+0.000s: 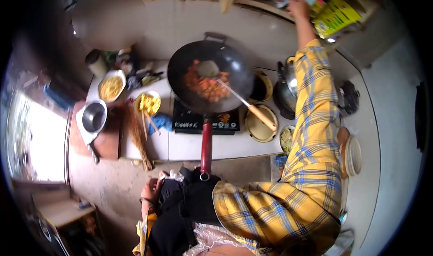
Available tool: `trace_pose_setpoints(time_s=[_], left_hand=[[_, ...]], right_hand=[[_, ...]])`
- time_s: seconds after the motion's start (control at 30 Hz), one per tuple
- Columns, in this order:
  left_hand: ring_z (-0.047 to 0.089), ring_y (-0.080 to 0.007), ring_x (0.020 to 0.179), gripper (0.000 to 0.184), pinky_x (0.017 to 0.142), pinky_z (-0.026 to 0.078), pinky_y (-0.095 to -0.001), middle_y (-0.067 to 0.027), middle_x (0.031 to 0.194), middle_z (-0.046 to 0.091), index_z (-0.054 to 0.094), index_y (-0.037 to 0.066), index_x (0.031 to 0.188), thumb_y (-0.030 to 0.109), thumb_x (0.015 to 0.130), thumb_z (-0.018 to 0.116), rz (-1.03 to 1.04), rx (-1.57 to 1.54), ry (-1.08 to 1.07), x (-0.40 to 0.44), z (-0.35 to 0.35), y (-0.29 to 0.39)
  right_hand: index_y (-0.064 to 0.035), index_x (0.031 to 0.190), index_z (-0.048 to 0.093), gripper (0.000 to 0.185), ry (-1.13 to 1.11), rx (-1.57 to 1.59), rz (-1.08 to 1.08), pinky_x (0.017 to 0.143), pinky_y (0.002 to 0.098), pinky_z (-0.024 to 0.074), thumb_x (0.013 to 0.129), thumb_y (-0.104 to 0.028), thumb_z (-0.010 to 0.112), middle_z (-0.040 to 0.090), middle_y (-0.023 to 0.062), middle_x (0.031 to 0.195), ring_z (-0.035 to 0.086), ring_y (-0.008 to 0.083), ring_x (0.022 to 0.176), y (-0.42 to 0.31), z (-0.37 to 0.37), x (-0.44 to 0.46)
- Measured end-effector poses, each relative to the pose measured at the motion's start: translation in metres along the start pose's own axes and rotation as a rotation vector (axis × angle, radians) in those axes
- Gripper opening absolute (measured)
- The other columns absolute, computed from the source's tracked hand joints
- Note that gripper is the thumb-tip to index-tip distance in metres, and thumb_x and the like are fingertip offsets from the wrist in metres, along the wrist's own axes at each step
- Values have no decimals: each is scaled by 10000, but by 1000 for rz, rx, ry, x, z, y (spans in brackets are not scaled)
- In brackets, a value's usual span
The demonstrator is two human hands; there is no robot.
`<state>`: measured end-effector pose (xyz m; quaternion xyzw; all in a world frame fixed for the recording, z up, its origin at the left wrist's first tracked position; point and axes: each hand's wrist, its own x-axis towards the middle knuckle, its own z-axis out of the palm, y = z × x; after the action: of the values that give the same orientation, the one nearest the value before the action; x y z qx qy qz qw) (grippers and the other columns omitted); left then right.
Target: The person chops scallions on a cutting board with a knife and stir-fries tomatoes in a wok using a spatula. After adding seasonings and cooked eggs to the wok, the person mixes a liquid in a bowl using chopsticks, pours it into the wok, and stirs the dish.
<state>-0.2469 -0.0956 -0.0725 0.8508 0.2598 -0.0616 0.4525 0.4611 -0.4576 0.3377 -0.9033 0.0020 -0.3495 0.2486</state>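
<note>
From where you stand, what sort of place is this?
Probably a home kitchen: a wok of chopped food sits over an electric cooktop, with a spatula in the wok.

head view looks down over the wok (237, 66)

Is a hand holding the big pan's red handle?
No, the right hand is up high and the left hand is down low, both away from the red handle.
</note>
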Motion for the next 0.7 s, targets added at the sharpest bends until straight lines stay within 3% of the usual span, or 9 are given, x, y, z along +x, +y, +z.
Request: trace_pose_setpoints(time_s=[0.07,0.1,0.2,0.27,0.33,0.37,0.53,0.67,0.7], left_hand=[[709,-253,824,372,708,552,-350,-140,907,707,653,33,1013,393,927,613,-55,-20,55,-16,-3,10],[709,-246,842,356,723,552,-342,-148,921,706,650,18,1021,361,931,618,-113,-102,46,-23,-4,13],[706,-229,864,348,760,548,-323,-153,921,709,646,-4,1038,326,927,637,-211,-183,91,-35,-2,10],[704,-224,873,355,761,546,-318,-155,917,708,647,-6,1045,330,931,631,-216,-192,76,-38,-5,12],[704,-225,879,358,762,546,-317,-158,919,708,646,-7,1048,331,933,627,-200,-201,63,-31,-1,1],[703,-227,880,362,770,544,-322,-152,915,710,647,-4,1052,337,934,623,-201,-187,48,-27,-5,10],[703,-251,868,377,774,542,-351,-148,936,709,643,6,1045,364,931,615,-123,-91,-100,9,-11,15],[701,-269,857,393,753,541,-372,-148,961,708,622,25,1069,388,918,615,-41,51,-182,31,-14,17],[701,-269,857,395,754,540,-373,-146,960,708,618,28,1081,388,918,616,-31,67,-196,35,-17,20]], right_hand=[[-37,930,717,462,-136,69,191,505,292,523,851,-486,635,709,76,687,661,171,506,-8,12,15],[-28,924,716,460,-55,9,141,566,317,538,853,-473,624,714,114,737,684,214,585,11,30,34],[-41,923,723,382,245,162,128,820,445,517,863,-379,555,704,213,923,675,364,939,-45,0,-23],[-17,917,709,394,547,213,3,814,461,512,867,-372,546,699,218,850,675,382,909,-34,-3,-19],[-8,923,705,356,625,101,-162,751,433,522,885,-335,568,703,199,848,692,337,864,-17,-31,-25],[-8,961,704,322,366,629,-105,638,343,509,913,-311,606,704,139,808,691,221,739,-35,-58,-67],[12,1023,684,303,-404,369,-365,556,235,443,951,-274,613,639,40,715,588,87,604,-17,-105,-170],[21,982,664,269,-576,376,-276,550,278,447,959,-236,591,623,34,694,561,75,592,-47,-121,-241],[33,981,642,284,-641,269,-445,541,309,444,962,-242,573,609,89,668,565,119,548,-47,-124,-242]])
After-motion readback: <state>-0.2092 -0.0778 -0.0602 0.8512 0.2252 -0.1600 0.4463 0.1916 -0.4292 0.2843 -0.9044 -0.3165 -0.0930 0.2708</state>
